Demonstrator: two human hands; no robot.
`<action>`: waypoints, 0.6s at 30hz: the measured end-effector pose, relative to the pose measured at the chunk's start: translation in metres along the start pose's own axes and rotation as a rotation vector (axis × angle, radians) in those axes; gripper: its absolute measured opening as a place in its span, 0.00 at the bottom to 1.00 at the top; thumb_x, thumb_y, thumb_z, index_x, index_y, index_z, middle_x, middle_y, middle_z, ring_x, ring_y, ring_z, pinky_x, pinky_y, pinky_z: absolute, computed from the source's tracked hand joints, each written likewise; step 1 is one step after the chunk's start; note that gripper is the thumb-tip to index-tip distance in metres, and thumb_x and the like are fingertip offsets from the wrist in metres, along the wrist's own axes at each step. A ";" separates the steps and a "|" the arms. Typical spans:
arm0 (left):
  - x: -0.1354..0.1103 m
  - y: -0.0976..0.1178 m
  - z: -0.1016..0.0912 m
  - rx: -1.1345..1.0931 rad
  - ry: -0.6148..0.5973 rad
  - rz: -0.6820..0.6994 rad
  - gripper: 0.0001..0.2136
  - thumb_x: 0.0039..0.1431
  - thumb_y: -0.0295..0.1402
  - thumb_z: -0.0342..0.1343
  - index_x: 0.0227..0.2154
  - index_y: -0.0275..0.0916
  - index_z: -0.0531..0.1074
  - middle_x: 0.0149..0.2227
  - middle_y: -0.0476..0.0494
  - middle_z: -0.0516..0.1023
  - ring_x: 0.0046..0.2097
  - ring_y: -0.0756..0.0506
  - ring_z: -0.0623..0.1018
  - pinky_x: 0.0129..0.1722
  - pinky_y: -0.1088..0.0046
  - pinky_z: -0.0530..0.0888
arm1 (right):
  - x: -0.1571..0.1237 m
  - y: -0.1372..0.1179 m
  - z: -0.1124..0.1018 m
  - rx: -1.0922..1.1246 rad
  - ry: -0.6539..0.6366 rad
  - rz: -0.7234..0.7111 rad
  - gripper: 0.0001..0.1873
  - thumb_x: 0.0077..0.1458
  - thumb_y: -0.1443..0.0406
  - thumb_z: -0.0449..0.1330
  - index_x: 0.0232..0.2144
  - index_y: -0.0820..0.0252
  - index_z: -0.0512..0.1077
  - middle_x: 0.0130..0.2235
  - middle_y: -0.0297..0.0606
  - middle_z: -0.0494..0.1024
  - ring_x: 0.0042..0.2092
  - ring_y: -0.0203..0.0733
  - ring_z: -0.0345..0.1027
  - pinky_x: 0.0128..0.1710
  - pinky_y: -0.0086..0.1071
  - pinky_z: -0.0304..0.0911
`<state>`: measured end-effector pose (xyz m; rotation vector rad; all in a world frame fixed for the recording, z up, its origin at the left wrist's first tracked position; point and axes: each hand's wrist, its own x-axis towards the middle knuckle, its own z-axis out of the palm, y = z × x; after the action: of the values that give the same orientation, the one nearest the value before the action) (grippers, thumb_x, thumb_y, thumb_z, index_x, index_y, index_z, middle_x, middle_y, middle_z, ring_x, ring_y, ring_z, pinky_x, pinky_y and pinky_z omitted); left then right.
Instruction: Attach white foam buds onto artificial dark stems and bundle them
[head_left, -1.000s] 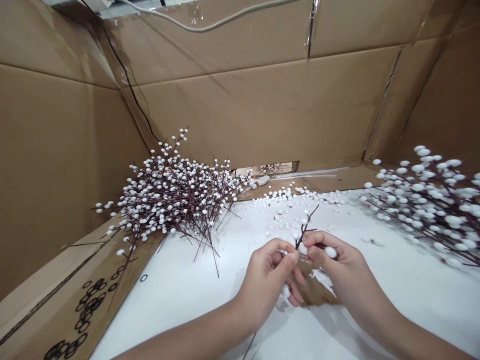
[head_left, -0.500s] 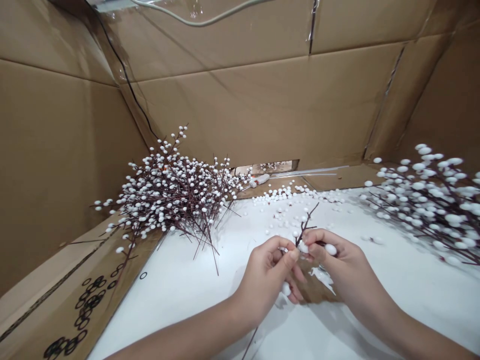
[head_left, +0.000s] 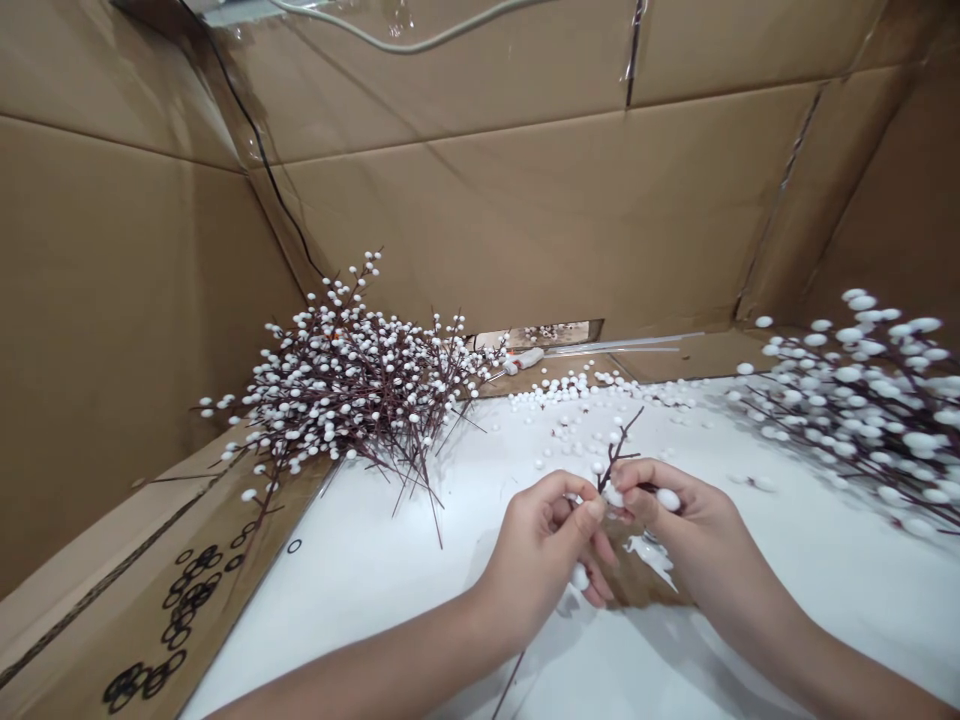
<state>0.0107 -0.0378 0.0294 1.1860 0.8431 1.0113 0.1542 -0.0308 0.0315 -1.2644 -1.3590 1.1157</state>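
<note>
My left hand (head_left: 536, 560) and my right hand (head_left: 675, 525) meet low in the picture, over a white surface. Between them stands a thin dark brown twig (head_left: 619, 450), whose lower stem runs down behind my left hand. My left fingers are closed around the twig, and a white foam bud (head_left: 579, 576) shows below them. My right fingertips pinch another white foam bud (head_left: 667, 499) close to the twig. A third bud (head_left: 613, 494) sits on the twig between my hands.
A heap of budded branches (head_left: 345, 395) lies at the left, and another bunch (head_left: 855, 410) at the right. Loose white foam balls (head_left: 570, 395) are scattered behind my hands. Cardboard walls (head_left: 525, 220) surround the white surface (head_left: 360, 620). Black rubber rings (head_left: 187, 600) lie on a cardboard flap.
The whole view has shifted slightly. My hands have barely moved on the twig, and the bud between them shows more clearly than a second ago.
</note>
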 end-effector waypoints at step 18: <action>0.000 0.000 0.005 -0.039 0.011 0.003 0.10 0.52 0.40 0.53 0.28 0.37 0.64 0.15 0.54 0.68 0.14 0.53 0.69 0.14 0.81 0.66 | -0.001 0.001 0.000 0.060 0.000 -0.012 0.10 0.45 0.57 0.59 0.22 0.57 0.66 0.24 0.30 0.69 0.26 0.36 0.63 0.27 0.28 0.61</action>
<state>0.0154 -0.0395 0.0301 1.1503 0.8269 1.0329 0.1541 -0.0316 0.0301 -1.2116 -1.3217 1.1400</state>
